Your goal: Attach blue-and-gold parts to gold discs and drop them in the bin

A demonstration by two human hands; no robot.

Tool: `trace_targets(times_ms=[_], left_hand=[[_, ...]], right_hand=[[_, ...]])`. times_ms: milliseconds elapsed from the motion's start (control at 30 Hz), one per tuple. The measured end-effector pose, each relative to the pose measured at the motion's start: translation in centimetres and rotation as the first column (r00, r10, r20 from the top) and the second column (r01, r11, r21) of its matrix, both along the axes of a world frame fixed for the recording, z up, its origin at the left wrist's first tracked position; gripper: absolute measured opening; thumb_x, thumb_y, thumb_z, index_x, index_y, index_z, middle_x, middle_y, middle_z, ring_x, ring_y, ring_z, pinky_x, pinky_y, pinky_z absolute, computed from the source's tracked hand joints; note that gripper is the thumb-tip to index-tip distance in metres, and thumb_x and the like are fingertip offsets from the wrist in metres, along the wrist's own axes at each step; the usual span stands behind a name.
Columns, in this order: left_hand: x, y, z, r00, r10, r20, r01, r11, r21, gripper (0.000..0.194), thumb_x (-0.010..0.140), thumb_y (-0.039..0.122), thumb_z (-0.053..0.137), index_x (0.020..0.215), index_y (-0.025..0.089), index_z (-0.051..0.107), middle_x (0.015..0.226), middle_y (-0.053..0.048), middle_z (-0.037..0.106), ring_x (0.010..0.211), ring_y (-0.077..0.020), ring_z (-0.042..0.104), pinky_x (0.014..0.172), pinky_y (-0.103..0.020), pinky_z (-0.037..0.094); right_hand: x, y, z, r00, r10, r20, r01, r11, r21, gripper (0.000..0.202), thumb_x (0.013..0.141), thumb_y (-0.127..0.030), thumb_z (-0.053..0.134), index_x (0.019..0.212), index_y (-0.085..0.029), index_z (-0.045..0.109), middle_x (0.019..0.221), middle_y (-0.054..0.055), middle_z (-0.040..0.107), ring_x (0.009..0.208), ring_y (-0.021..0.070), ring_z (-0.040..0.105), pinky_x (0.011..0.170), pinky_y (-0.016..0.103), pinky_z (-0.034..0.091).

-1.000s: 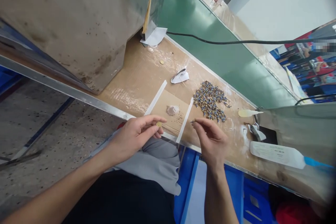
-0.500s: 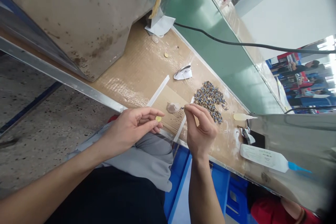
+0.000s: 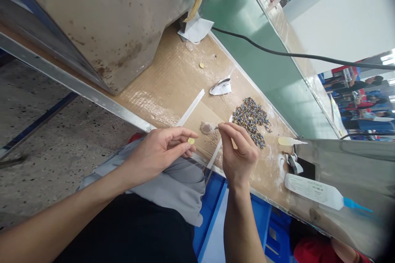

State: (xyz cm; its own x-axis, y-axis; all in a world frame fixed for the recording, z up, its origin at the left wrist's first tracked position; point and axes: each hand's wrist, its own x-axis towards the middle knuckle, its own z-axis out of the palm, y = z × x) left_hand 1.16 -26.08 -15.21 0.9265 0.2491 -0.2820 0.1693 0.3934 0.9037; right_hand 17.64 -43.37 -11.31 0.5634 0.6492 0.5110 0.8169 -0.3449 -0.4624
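Observation:
Between the thumb and fingers of my left hand [image 3: 160,152] is a small round yellow disc [image 3: 191,141], held near the bench's front edge. My right hand [image 3: 239,152] is closed in a pinch on a tiny dark piece [image 3: 217,128], too small to make out in full. Its tip is over or beside a small clear round dish [image 3: 206,128] on the cardboard; I cannot tell whether they touch. Just past my right hand lies a pile of small blue-and-gold metal pieces [image 3: 251,119]. Another yellow disc [image 3: 201,65] rests farther back on the bench.
A crumpled white strip [image 3: 221,87] lies mid-bench. To the right are a small pale-yellow bottle [image 3: 288,141] and a large white bottle [image 3: 314,191] with a blue nozzle. A stained metal housing [image 3: 117,20] overhangs the left side. A black cable [image 3: 262,45] crosses the green panel.
The scene has shifted slightly rightward as the head view moved. Both hands keep nearly the same pose, each with its piece still in the fingers.

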Motion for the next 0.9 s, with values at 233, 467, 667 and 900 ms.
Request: trace_targets(times_ms=[233,467,667,900], left_hand=[[-0.23,-0.01,-0.17,1.0,0.0,-0.022,0.0,1.0,0.009,0.027,0.108,0.038,0.079,0.132,0.025,0.081,0.106,-0.002,0.091,0.101,-0.0219,0.089,0.098,-0.033,0.072],[-0.07,0.04,0.36,1.0,0.006,-0.024,-0.006,1.0,0.004,0.026,0.108,0.035,0.078,0.13,0.023,0.081,0.105,-0.002,0.091,0.1,-0.0217,0.088,0.097,-0.033,0.072],[-0.02,0.02,0.25,1.0,0.01,-0.004,-0.01,1.0,0.011,0.027,0.11,0.033,0.074,0.135,0.022,0.08,0.107,-0.003,0.091,0.1,-0.0204,0.088,0.096,-0.031,0.071],[-0.13,0.02,-0.02,1.0,-0.002,-0.007,0.002,1.0,0.022,0.027,0.111,0.033,0.073,0.136,0.024,0.079,0.108,-0.002,0.091,0.102,-0.0209,0.088,0.099,-0.032,0.071]], right_hand=[[-0.21,0.06,0.23,1.0,-0.027,0.0,0.027,1.0,-0.007,0.017,0.113,-0.02,0.071,0.112,-0.028,0.086,0.111,0.004,0.085,0.103,0.0215,0.082,0.095,0.04,0.068],[-0.28,0.13,0.25,1.0,-0.021,0.01,0.021,0.999,-0.027,0.019,0.113,-0.02,0.069,0.113,-0.028,0.086,0.113,0.003,0.086,0.103,0.0217,0.082,0.096,0.04,0.068],[-0.45,-0.35,-0.11,0.995,-0.069,0.075,0.062,0.994,0.088,0.018,0.108,-0.016,0.076,0.115,-0.029,0.086,0.112,0.004,0.085,0.102,0.0221,0.083,0.096,0.041,0.069],[-0.83,-0.63,-0.6,0.992,-0.1,0.078,0.095,0.994,0.059,0.018,0.109,-0.017,0.076,0.116,-0.029,0.087,0.113,0.005,0.085,0.103,0.0218,0.082,0.098,0.041,0.068]])
